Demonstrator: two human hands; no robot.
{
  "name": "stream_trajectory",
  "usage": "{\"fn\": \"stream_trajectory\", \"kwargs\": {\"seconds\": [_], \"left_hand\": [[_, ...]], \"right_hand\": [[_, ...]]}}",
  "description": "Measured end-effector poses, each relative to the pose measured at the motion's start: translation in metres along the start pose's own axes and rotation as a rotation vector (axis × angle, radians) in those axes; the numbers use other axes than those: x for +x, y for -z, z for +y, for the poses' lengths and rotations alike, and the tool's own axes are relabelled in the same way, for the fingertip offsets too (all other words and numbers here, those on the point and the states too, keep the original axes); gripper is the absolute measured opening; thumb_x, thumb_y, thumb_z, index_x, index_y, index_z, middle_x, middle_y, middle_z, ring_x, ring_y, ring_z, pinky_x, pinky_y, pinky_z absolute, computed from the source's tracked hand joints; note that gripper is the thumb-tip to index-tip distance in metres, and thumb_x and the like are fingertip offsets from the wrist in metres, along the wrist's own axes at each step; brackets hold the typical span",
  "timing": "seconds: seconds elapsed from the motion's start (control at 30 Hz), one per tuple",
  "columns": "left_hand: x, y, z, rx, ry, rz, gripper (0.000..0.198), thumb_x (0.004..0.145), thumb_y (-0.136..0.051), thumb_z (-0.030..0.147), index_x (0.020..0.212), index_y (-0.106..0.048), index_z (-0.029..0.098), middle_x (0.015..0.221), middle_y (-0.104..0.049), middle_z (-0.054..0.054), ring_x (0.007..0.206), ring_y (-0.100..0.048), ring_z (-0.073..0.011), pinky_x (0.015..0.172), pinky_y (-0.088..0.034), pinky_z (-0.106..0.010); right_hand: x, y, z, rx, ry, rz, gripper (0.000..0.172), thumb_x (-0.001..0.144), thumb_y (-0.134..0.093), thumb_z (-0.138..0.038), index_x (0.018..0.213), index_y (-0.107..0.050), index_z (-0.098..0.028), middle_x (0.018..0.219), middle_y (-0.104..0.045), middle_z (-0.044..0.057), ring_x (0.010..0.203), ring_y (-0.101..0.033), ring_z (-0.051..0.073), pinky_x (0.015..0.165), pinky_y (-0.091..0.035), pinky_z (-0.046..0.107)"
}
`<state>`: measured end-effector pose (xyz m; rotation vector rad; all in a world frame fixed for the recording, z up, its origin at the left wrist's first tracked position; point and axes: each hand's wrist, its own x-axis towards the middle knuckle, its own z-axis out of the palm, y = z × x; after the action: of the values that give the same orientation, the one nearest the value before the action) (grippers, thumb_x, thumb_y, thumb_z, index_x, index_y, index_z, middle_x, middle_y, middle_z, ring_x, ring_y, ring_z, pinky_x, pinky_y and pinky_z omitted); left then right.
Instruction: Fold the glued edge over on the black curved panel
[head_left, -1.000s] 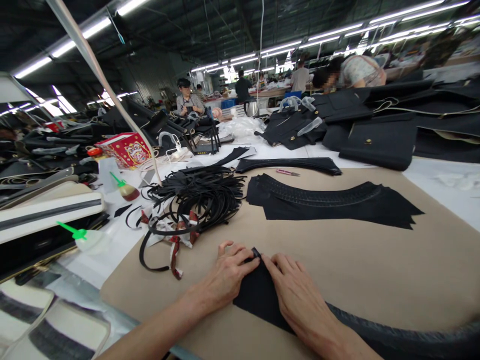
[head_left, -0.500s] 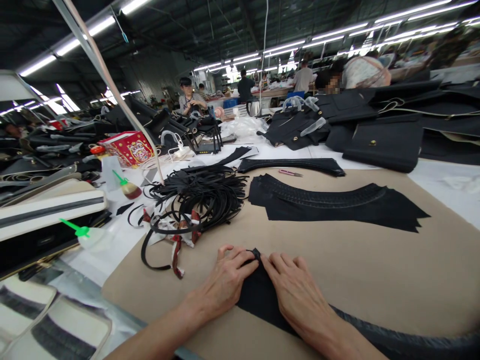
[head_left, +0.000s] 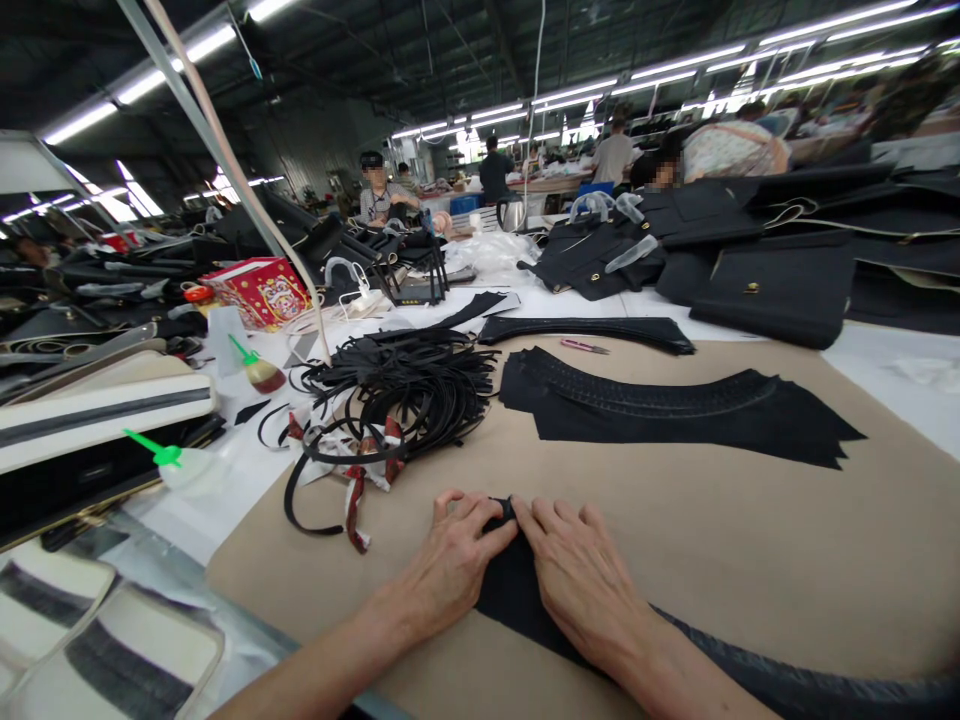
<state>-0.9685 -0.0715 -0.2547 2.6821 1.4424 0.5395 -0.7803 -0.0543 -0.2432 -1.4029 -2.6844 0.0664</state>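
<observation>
My left hand (head_left: 454, 560) and my right hand (head_left: 577, 575) lie side by side on a black leather piece (head_left: 517, 605) on the brown paper-covered table (head_left: 750, 560). The fingers of both press down on the piece's far tip, their tips meeting over a small folded edge. From under my right wrist the piece runs off to the right as a long curved strip with a ribbed edge.
A fanned stack of black cut pieces (head_left: 675, 410) lies further back. A tangle of black straps (head_left: 397, 385) sits to the left, with two green-nozzled glue bottles (head_left: 176, 465) and a red box (head_left: 259, 290). Black bags (head_left: 772, 280) are piled at the back right. Other people work in the distance.
My right hand has slid slightly left toward the tip of the piece; both hands stay pressed on it. The view has shifted a little.
</observation>
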Motion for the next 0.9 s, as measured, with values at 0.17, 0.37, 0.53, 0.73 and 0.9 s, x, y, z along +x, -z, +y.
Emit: {"fn": "stream_trajectory", "kwargs": {"seconds": [0.17, 0.37, 0.53, 0.73, 0.9], "left_hand": [[-0.001, -0.002, 0.001, 0.048, -0.025, -0.013, 0.049, 0.088, -0.045, 0.005, 0.133, -0.047, 0.025, 0.119, -0.058, -0.006, 0.115, -0.047, -0.0214, 0.1, -0.027, -0.043], [-0.002, -0.001, 0.003, 0.032, -0.018, 0.007, 0.05, 0.087, -0.038, 0.001, 0.129, -0.051, 0.026, 0.118, -0.06, -0.007, 0.116, -0.047, -0.0225, 0.098, -0.027, -0.044], [0.003, -0.003, 0.007, -0.085, 0.046, 0.119, 0.038, 0.09, -0.037, 0.004, 0.115, -0.059, 0.023, 0.11, -0.064, -0.006, 0.109, -0.052, -0.0208, 0.096, -0.027, -0.044], [0.036, 0.003, 0.046, -0.19, 0.052, 0.068, 0.029, 0.087, -0.052, 0.011, 0.112, -0.058, 0.025, 0.11, -0.062, -0.003, 0.107, -0.051, -0.0206, 0.096, -0.028, -0.043], [0.059, 0.002, 0.064, -0.23, 0.031, -0.133, 0.027, 0.079, -0.054, 0.005, 0.097, -0.064, 0.023, 0.097, -0.063, -0.002, 0.1, -0.053, -0.0198, 0.089, -0.036, -0.038]], "right_hand": [[0.014, 0.012, -0.008, 0.011, -0.042, 0.048, 0.042, 0.092, -0.044, -0.009, 0.132, -0.051, -0.019, 0.103, -0.058, 0.009, 0.096, -0.049, 0.026, 0.084, -0.031, 0.042], [0.005, 0.018, 0.007, 0.114, -0.05, 0.079, 0.039, 0.094, -0.045, -0.014, 0.132, -0.05, -0.02, 0.112, -0.057, 0.006, 0.102, -0.048, 0.023, 0.085, -0.034, 0.036], [-0.036, 0.021, 0.028, 0.24, -0.157, -0.001, 0.046, 0.09, -0.055, -0.018, 0.135, -0.047, -0.015, 0.118, -0.057, 0.01, 0.108, -0.048, 0.026, 0.092, -0.033, 0.038], [-0.051, 0.027, 0.032, 0.293, -0.201, -0.01, 0.032, 0.086, -0.058, -0.011, 0.118, -0.055, -0.014, 0.11, -0.061, 0.009, 0.106, -0.051, 0.026, 0.091, -0.034, 0.039], [-0.054, 0.026, 0.043, 0.34, -0.221, -0.009, 0.016, 0.084, -0.056, -0.009, 0.099, -0.058, -0.016, 0.094, -0.063, 0.006, 0.094, -0.055, 0.024, 0.084, -0.037, 0.037]]}}
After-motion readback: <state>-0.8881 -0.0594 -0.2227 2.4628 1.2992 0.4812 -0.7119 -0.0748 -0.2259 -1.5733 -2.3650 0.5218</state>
